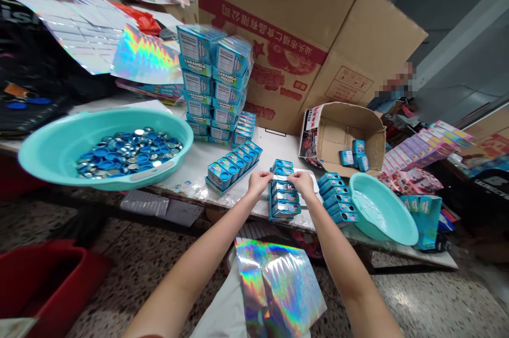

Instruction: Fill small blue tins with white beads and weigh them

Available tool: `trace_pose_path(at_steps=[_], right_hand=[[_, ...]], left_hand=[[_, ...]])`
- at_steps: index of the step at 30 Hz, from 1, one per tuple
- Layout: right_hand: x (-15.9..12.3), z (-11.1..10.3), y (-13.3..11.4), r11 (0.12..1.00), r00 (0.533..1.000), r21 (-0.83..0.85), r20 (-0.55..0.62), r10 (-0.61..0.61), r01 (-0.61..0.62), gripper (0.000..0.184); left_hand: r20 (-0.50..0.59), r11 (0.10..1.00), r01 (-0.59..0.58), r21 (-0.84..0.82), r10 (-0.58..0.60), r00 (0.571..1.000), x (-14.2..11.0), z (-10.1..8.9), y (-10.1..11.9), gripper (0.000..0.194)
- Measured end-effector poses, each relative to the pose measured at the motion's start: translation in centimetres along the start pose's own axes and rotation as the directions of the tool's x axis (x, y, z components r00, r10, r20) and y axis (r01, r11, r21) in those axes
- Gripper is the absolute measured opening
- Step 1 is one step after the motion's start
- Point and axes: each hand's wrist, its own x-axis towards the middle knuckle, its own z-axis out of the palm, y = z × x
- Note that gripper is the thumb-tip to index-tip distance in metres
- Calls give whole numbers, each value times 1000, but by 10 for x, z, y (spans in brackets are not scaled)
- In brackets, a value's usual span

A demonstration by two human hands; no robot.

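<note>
Presently, the station comprises a worn white tabletop above a speckled terrazzo floor, with a large red-printed cardboard carton leaning behind it. A teal basin at the left end holds a heap of blue and silver discs; a second teal basin, tilted, sits at the right end. Two tall stacks of blue Caramelo Macizo boxes stand at the rear, beside an open cardboard box containing a few small blue packs. Loose holographic sheets lie at upper left, and a further holographic sheet lies below the tabletop edge, in front of the person. A red crate occupies the floor at lower left. The item under inspection is a row of small blue packs, set on the tabletop near its front edge, directly between the left hand and the right hand. Similar rows lie just to either side. Both hands are raised over the row's far end, their fingers pressed together and pinching a thin pale strip, whose exact material is too small to determine. The hands are close together, not touching each other.
</note>
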Motion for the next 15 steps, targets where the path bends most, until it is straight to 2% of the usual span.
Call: trace_pose_path(at_steps=[7, 12, 15], right_hand=[[3, 0, -4, 997, 1000, -76, 9, 14, -13, 11], [3, -1, -7, 992, 999, -127, 40, -20, 25, 9], [4, -3, -6, 993, 998, -113, 61, -8, 15, 16]], left_hand=[[-1, 999, 30, -14, -30, 1000, -2, 1, -1, 11], [14, 996, 84, -30, -84, 996, -4, 2, -3, 12], [27, 993, 115, -34, -114, 993, -4, 2, -5, 14]])
